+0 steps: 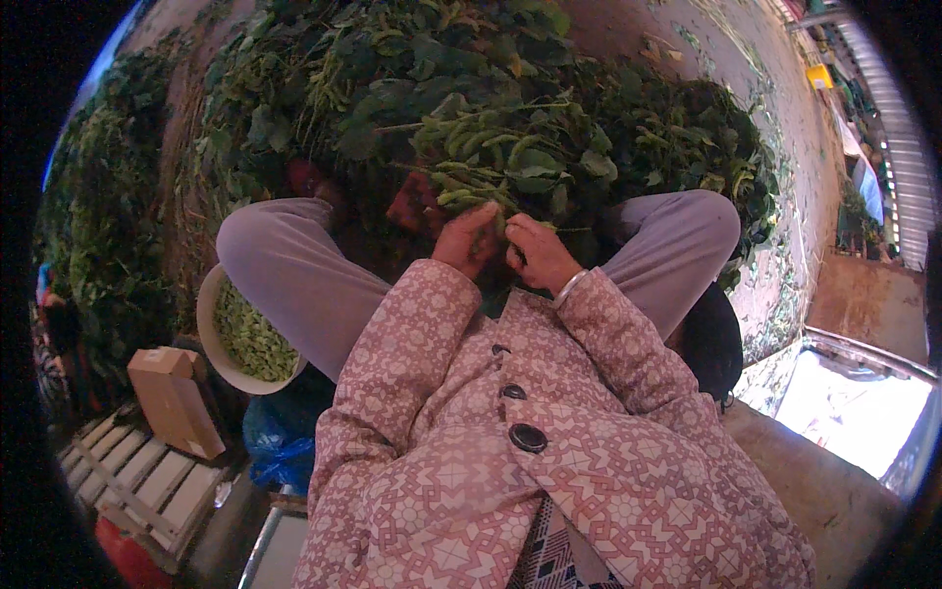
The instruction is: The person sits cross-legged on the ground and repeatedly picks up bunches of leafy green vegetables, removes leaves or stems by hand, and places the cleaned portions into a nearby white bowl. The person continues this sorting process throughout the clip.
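Note:
Between my knees, my left hand [469, 239] and my right hand [541, 254] are close together at the near edge of a heap of leafy green bean plants [383, 81]. My left hand's fingers close on the base of a stem with green pods [478, 193]; the fingertips are partly hidden by leaves and shadow. Curled, with thumb and forefinger together, my right hand touches the greenery beside it; what it pinches is too small to tell. A silvery bangle [571, 288] circles my right wrist. Beside my left thigh stands a pale bucket [207, 331] holding picked green pods [254, 339].
A cardboard box [171, 397] rests by a wooden pallet [132, 471] at the lower left, near a blue plastic bag [276, 442]. More plants [110, 206] are heaped at the far left. Behind the bucket, a red thing [125, 552] lies near the rim. Scattered leaves lie on the right-hand ground.

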A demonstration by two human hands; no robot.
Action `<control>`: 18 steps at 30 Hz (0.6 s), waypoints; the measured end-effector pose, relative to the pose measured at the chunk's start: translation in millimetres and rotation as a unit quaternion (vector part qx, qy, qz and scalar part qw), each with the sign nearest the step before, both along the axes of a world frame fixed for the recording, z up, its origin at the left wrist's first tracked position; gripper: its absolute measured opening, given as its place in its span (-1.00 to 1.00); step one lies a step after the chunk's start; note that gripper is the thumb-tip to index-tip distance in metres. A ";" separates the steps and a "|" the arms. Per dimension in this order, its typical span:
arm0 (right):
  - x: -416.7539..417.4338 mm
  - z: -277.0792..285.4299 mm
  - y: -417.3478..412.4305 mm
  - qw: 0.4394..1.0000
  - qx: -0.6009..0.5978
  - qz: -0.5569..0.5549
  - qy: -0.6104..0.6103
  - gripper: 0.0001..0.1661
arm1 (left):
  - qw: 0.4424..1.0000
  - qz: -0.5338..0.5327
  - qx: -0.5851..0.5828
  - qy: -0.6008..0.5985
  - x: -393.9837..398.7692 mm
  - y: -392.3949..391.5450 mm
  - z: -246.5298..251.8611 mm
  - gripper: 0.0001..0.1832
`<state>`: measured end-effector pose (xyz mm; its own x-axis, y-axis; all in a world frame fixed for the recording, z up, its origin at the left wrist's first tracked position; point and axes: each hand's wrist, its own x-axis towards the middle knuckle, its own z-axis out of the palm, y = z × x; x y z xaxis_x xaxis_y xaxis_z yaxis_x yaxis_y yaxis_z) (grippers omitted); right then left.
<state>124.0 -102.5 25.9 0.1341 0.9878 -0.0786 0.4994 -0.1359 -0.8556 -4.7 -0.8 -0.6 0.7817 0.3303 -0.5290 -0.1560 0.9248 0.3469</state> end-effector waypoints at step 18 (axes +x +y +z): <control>8.1 25.9 2.7 0.729 -0.269 -0.164 0.607 -0.85 | 0.990 -0.027 0.094 0.100 4.4 -0.5 11.5 -0.79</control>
<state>132.1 -99.8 51.8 -0.1348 0.7000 -0.7013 -0.7173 -0.5572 -0.4183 -0.3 -1.2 10.9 0.6865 0.3980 -0.6085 -0.0191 0.8465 0.5321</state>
